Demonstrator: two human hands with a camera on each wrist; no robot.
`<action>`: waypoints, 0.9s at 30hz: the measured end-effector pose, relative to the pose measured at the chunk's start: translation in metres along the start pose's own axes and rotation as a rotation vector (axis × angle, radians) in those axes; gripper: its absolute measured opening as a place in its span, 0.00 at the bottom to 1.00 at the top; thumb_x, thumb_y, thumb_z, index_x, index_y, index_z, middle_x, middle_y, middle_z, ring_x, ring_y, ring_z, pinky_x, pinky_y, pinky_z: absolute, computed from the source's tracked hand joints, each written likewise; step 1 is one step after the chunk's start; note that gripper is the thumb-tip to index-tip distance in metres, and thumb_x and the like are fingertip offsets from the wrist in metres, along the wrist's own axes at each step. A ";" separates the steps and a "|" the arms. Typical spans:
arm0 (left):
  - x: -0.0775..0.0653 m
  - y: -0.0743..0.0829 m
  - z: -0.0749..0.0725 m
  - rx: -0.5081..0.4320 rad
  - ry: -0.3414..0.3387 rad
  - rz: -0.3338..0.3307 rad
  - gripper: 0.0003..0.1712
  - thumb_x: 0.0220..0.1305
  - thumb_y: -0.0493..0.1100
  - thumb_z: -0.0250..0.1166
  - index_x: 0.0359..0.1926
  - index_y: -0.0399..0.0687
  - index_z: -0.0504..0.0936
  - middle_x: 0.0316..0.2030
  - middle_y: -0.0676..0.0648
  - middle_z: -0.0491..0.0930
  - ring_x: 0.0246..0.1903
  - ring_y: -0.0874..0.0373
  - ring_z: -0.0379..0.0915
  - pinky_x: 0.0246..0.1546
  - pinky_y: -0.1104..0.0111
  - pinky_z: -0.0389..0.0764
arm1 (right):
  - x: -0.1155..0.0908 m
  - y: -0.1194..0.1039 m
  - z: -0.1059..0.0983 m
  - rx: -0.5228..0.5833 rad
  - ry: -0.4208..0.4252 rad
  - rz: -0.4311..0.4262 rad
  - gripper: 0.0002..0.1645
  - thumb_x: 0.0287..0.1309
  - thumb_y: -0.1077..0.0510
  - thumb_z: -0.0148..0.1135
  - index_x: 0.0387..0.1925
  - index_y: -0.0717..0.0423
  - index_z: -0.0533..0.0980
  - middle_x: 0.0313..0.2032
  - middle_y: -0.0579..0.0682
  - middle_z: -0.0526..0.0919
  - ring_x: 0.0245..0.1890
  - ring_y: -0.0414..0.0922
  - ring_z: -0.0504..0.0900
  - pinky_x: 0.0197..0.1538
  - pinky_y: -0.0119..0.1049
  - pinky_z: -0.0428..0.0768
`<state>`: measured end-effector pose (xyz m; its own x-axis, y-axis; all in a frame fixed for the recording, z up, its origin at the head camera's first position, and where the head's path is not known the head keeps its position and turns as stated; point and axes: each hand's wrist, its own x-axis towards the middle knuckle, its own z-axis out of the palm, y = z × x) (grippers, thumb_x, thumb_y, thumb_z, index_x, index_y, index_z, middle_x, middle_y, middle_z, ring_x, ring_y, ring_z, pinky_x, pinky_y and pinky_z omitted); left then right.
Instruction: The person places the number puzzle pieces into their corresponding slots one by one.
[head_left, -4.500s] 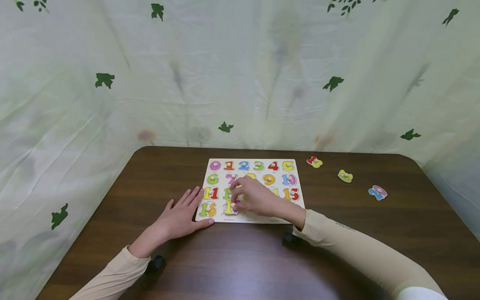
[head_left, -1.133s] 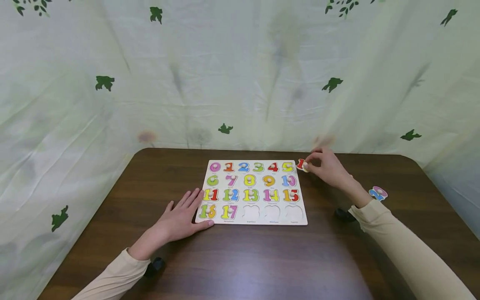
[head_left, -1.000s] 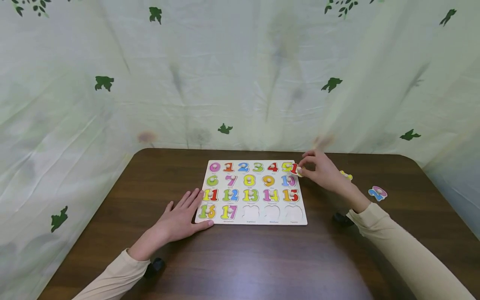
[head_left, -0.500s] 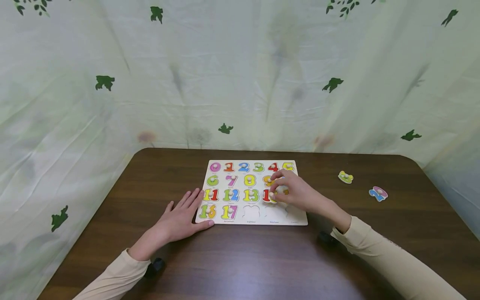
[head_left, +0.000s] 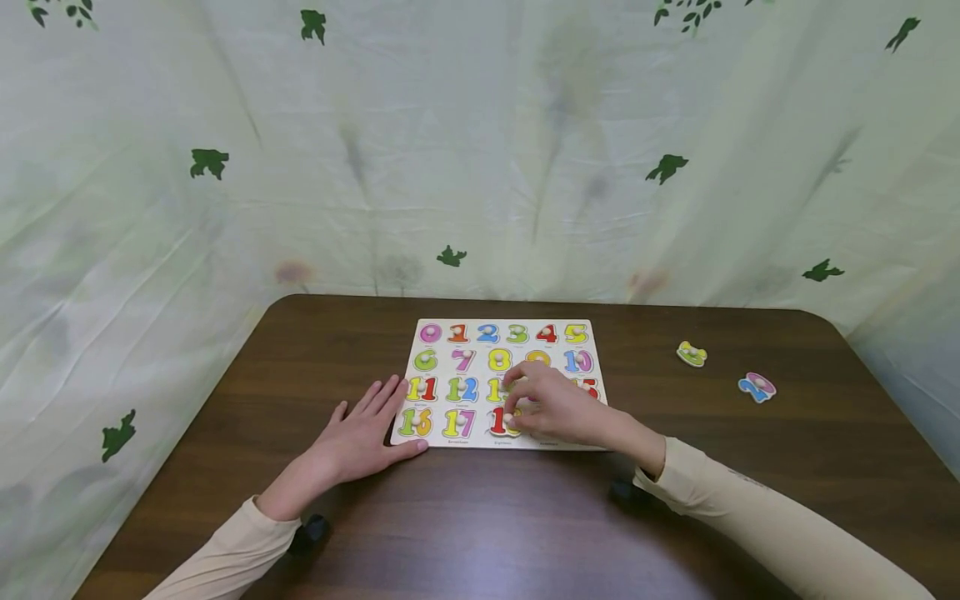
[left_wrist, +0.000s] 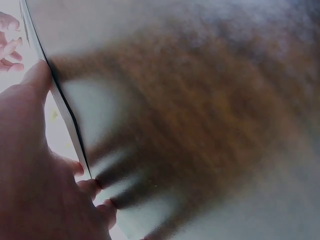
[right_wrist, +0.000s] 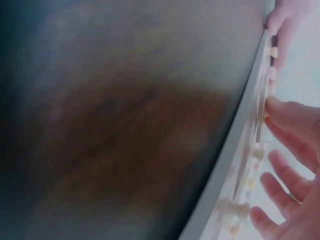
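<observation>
A white number puzzle board (head_left: pixel 480 446) lies on the table, filled with colourful knobbed number pieces. My right hand (head_left: pixel 562 407) pinches the knob of the red and yellow 18 piece (head_left: pixel 498 422) over the bottom row's third slot. In the right wrist view, thumb and finger meet at a thin puzzle piece (right_wrist: pixel 261 112) close to the board's face; whether it sits fully down I cannot tell. My left hand (head_left: pixel 358 435) rests with fingers spread along the board's left edge. My right hand hides some of the pieces and the slots at the bottom right.
Two loose pieces lie right of the board: a green and yellow piece (head_left: pixel 691 354) and a blue and pink 20 piece (head_left: pixel 757 387). The dark wooden table (head_left: pixel 465 533) ends at a patterned curtain (head_left: pixel 480 150) behind.
My right hand has taken the 18 piece from the table at the upper right and carried it left and down to the board's bottom row. The 17 piece lies in its slot. My left hand stays put.
</observation>
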<state>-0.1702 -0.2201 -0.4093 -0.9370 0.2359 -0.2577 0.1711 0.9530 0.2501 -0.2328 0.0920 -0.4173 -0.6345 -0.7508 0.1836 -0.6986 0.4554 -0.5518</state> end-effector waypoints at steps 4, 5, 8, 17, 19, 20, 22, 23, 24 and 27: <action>0.001 0.000 0.000 0.004 0.003 0.003 0.61 0.57 0.78 0.55 0.78 0.47 0.47 0.77 0.42 0.44 0.74 0.40 0.40 0.63 0.31 0.43 | 0.003 -0.002 0.002 -0.046 -0.013 -0.016 0.02 0.54 0.57 0.72 0.29 0.47 0.85 0.50 0.50 0.78 0.52 0.47 0.72 0.55 0.43 0.70; 0.001 0.000 0.001 0.005 0.004 0.003 0.61 0.57 0.78 0.54 0.78 0.47 0.47 0.77 0.42 0.44 0.74 0.40 0.40 0.63 0.31 0.43 | 0.004 -0.003 0.002 -0.057 -0.015 -0.018 0.02 0.54 0.57 0.72 0.29 0.47 0.85 0.50 0.50 0.78 0.53 0.48 0.72 0.56 0.43 0.70; 0.002 0.001 0.000 0.005 0.001 0.002 0.61 0.57 0.79 0.54 0.78 0.47 0.47 0.77 0.41 0.44 0.74 0.40 0.40 0.63 0.31 0.43 | 0.005 -0.004 0.002 -0.082 -0.019 -0.023 0.02 0.53 0.57 0.73 0.30 0.47 0.85 0.51 0.51 0.78 0.55 0.49 0.72 0.58 0.44 0.69; 0.005 -0.004 0.006 0.005 -0.001 -0.002 0.64 0.54 0.82 0.52 0.79 0.49 0.45 0.77 0.43 0.42 0.75 0.41 0.38 0.63 0.31 0.42 | -0.003 0.002 -0.015 -0.070 0.019 0.042 0.06 0.53 0.56 0.74 0.35 0.47 0.85 0.54 0.51 0.77 0.57 0.49 0.71 0.58 0.46 0.69; 0.006 -0.006 0.008 0.004 0.002 -0.003 0.65 0.53 0.83 0.52 0.79 0.50 0.45 0.77 0.44 0.42 0.75 0.42 0.38 0.63 0.32 0.42 | -0.008 0.007 -0.022 -0.048 0.053 0.075 0.06 0.53 0.56 0.74 0.35 0.47 0.85 0.54 0.51 0.77 0.57 0.50 0.71 0.59 0.46 0.68; 0.007 -0.007 0.009 0.004 0.004 -0.004 0.65 0.53 0.83 0.51 0.79 0.50 0.44 0.77 0.45 0.42 0.75 0.42 0.38 0.63 0.32 0.42 | -0.012 0.010 -0.026 -0.038 0.070 0.089 0.06 0.53 0.57 0.74 0.35 0.48 0.85 0.55 0.52 0.77 0.57 0.51 0.71 0.59 0.47 0.68; 0.007 -0.008 0.010 -0.002 0.008 -0.001 0.65 0.52 0.83 0.51 0.79 0.51 0.44 0.77 0.45 0.42 0.75 0.42 0.38 0.63 0.32 0.42 | -0.020 0.016 -0.035 -0.018 0.102 0.125 0.07 0.53 0.57 0.75 0.35 0.49 0.85 0.55 0.54 0.77 0.58 0.53 0.70 0.58 0.48 0.69; 0.006 -0.008 0.010 -0.003 0.010 0.000 0.65 0.52 0.83 0.51 0.79 0.50 0.45 0.77 0.44 0.42 0.75 0.42 0.38 0.63 0.31 0.42 | -0.024 0.019 -0.039 -0.010 0.116 0.146 0.07 0.52 0.57 0.75 0.35 0.50 0.85 0.55 0.54 0.76 0.58 0.53 0.70 0.57 0.48 0.70; 0.006 -0.008 0.009 -0.003 0.011 0.000 0.65 0.53 0.83 0.51 0.79 0.50 0.45 0.77 0.44 0.42 0.75 0.42 0.38 0.63 0.32 0.42 | -0.028 0.022 -0.043 -0.007 0.130 0.167 0.07 0.53 0.58 0.75 0.35 0.50 0.85 0.56 0.54 0.76 0.58 0.53 0.70 0.56 0.48 0.70; 0.004 -0.006 0.007 -0.002 0.005 -0.008 0.64 0.53 0.82 0.52 0.79 0.50 0.45 0.77 0.44 0.42 0.75 0.42 0.38 0.63 0.32 0.42 | -0.040 0.032 -0.054 -0.015 0.166 0.235 0.09 0.53 0.57 0.75 0.37 0.50 0.85 0.57 0.55 0.76 0.59 0.54 0.70 0.55 0.50 0.71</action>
<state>-0.1729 -0.2232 -0.4188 -0.9398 0.2276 -0.2550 0.1633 0.9543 0.2502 -0.2474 0.1628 -0.3983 -0.8241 -0.5360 0.1835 -0.5303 0.6158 -0.5827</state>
